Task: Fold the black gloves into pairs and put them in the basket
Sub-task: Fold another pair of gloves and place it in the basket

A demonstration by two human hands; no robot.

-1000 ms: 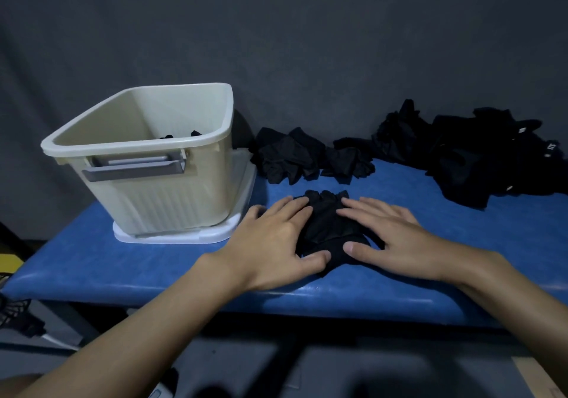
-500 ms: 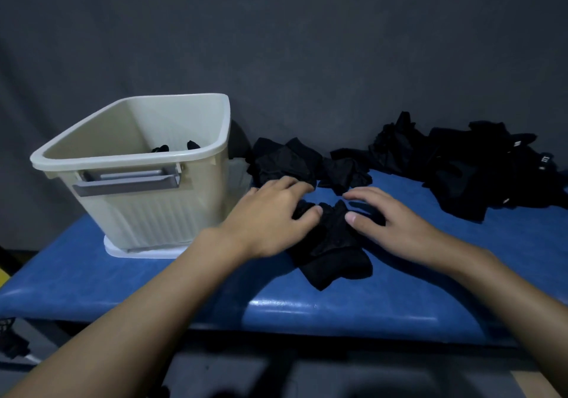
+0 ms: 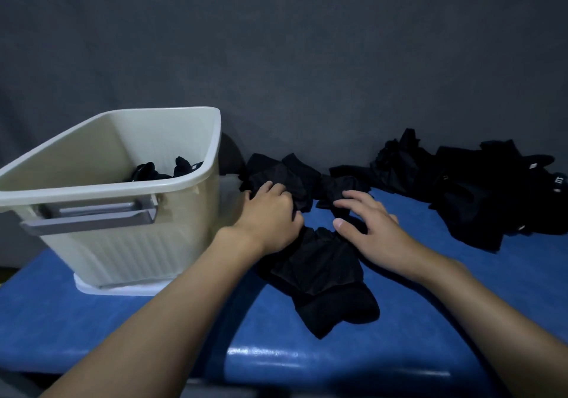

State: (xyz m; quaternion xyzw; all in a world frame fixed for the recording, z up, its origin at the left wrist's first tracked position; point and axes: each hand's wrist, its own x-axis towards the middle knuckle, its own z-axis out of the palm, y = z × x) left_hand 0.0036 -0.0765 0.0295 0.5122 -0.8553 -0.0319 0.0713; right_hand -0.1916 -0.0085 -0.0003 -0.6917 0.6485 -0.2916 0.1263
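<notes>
Left hand (image 3: 270,216) has its fingers curled into the far-left edge of the pair (image 3: 325,277), looks like a grab for the lift. Right hand (image 3: 368,231) lies spread and loose on the other edge, I guess to stop the fold popping open. Pair's on the desk (image 3: 430,330), just right of the basket (image 3: 107,188), which already has gloves (image 3: 153,171) in it. Loose pile (image 3: 479,188) waits far right

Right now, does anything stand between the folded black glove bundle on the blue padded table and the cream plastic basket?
Nothing visible does. The black glove bundle lies just right of the cream plastic basket, whose top is open; only its own wall needs clearing.
</notes>
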